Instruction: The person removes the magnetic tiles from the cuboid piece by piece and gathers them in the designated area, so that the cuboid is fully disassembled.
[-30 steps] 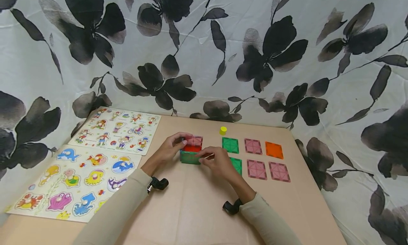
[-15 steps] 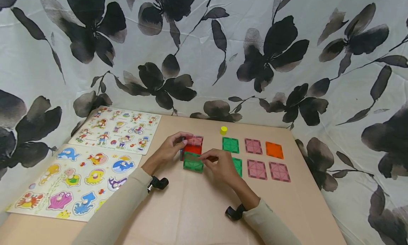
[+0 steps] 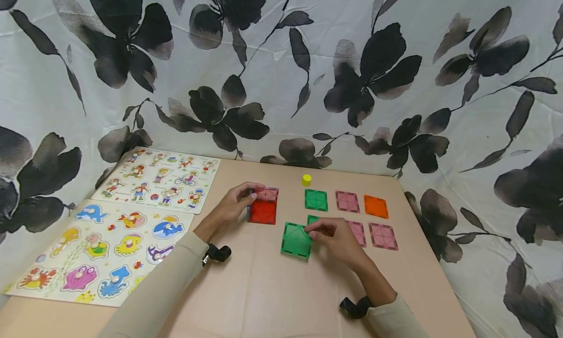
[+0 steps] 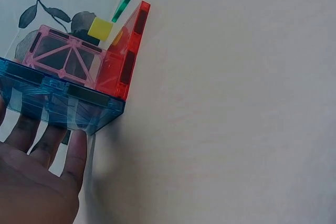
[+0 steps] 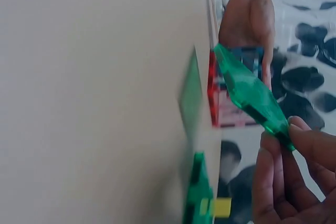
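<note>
At mid-table my left hand (image 3: pixel 230 208) grips the side of a small structure of see-through magnetic tiles. Its front is a red tile (image 3: pixel 263 213), with a pink tile (image 3: pixel 268 194) behind. In the left wrist view, my fingers lie against its blue tile (image 4: pixel 58 93). My right hand (image 3: pixel 336 237) pinches a green magnetic tile (image 3: pixel 295 241) by one corner between thumb and fingers. This tile is tilted above the table, apart from the structure, and its shadow shows in the right wrist view. My right hand partly hides another green tile (image 3: pixel 313 219) lying behind it.
Flat on the right lie a green tile (image 3: pixel 316 200), pink tiles (image 3: pixel 347 201) and an orange tile (image 3: pixel 376 207). A yellow cylinder (image 3: pixel 306 180) stands near the back edge. Two picture puzzle boards (image 3: pixel 145 230) cover the left side. A floral cloth (image 3: pixel 281 83) hangs behind the table.
My right hand has drawn the green tile away from the structure's front, toward me and to the right, leaving the red tile fully visible. My left hand has stayed on the structure.
</note>
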The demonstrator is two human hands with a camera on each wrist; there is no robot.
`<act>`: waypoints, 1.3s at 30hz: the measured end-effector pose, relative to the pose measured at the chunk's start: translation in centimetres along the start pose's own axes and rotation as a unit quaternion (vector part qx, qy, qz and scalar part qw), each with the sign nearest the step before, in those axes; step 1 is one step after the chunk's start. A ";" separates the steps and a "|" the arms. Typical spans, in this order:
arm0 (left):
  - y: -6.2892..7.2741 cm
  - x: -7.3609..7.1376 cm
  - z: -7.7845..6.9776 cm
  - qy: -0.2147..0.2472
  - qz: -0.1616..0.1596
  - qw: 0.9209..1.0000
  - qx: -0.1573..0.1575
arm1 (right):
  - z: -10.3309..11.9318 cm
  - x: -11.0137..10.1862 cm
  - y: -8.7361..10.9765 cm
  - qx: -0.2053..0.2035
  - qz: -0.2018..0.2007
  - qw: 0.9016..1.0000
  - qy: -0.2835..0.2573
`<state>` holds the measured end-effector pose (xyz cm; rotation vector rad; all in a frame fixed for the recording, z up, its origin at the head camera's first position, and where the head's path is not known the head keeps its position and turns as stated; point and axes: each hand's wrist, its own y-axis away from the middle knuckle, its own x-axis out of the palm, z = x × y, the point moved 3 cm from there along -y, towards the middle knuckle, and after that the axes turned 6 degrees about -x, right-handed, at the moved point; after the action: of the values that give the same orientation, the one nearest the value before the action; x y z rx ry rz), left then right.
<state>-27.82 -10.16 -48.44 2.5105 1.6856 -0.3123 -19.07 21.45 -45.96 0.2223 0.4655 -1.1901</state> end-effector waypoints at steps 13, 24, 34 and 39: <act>0.1 0.0 0.1 0.011 -0.005 1.000 -0.013 | -3.0 -2.8 3.3 0.086 0.037 0.995 -0.023; 0.0 0.1 0.0 0.016 -0.004 1.000 -0.014 | -3.5 -2.9 3.9 0.079 0.043 0.996 -0.006; 0.0 0.0 0.0 0.029 -0.001 0.999 -0.014 | -3.3 -2.8 3.8 0.078 0.019 0.994 0.079; 0.0 0.0 0.1 0.027 0.001 1.000 -0.008 | -2.9 -2.6 3.7 0.077 0.023 0.992 0.099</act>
<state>-27.81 -10.18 -48.56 2.5301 1.6972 -0.2324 -17.05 26.13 -47.60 0.4855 0.5391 -1.1646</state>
